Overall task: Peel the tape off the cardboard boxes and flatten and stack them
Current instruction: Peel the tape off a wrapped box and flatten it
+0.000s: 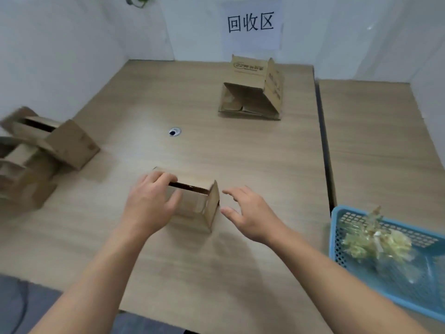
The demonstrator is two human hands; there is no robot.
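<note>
A small opened cardboard box [196,204] stands on the wooden table [252,153] near its front middle. My left hand [150,201] grips the box's left side, fingers curled over the top edge into the opening. Just to the right of the box hovers my right hand [248,213], fingers spread and relaxed, a short gap away from the right flap. A larger box [252,92] with raised flaps sits at the back, under a paper sign. Several more cardboard boxes [41,153] are piled at the left edge.
A blue plastic basket [342,237] at the front right holds crumpled peeled tape [375,242]. A cable hole [174,132] is in the table's middle. A second table [375,141] adjoins on the right. White walls close the back and left.
</note>
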